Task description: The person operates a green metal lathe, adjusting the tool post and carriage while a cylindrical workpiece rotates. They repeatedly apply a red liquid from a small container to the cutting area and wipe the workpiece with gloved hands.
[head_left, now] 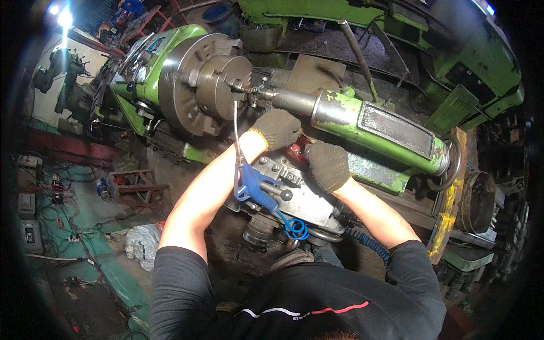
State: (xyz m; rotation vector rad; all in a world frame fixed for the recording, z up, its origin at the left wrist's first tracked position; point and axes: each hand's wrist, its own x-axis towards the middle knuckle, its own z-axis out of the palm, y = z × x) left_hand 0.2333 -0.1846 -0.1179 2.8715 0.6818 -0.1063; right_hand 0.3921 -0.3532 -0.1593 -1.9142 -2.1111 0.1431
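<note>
A cluttered workshop surrounds the green lathe [362, 122]. My gloved left hand [276, 128] and right hand [327, 165] rest curled on its carriage [294, 195], bracing; I cannot tell whether either grip clasps anything. The blue air gun [252, 187] lies across the carriage by my left wrist, nozzle toward the chuck [218, 79].

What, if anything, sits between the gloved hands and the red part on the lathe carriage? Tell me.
Nothing visible. Left hand and right hand both reach the red part; the blue air gun hangs below the left wrist.

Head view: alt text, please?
Two gloved hands, left hand and right hand, rest on a green lathe's carriage below the tailstock. A blue air blow gun lies beside the chuck.
</note>
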